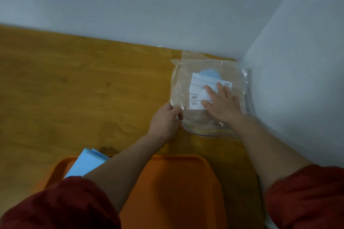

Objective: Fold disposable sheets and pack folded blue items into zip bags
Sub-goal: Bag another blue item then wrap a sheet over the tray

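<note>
Before you: a glossy, crinkled clear plastic zip bag (209, 89), a smooth orange plastic tray (178, 182), and a matt brown wooden desk (74, 89).

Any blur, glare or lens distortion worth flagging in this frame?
Head view: soft throughout, print on the white label unreadable; left hand slightly smeared; small glints on the zip bag; dim, flat light with weak shadows.
</note>
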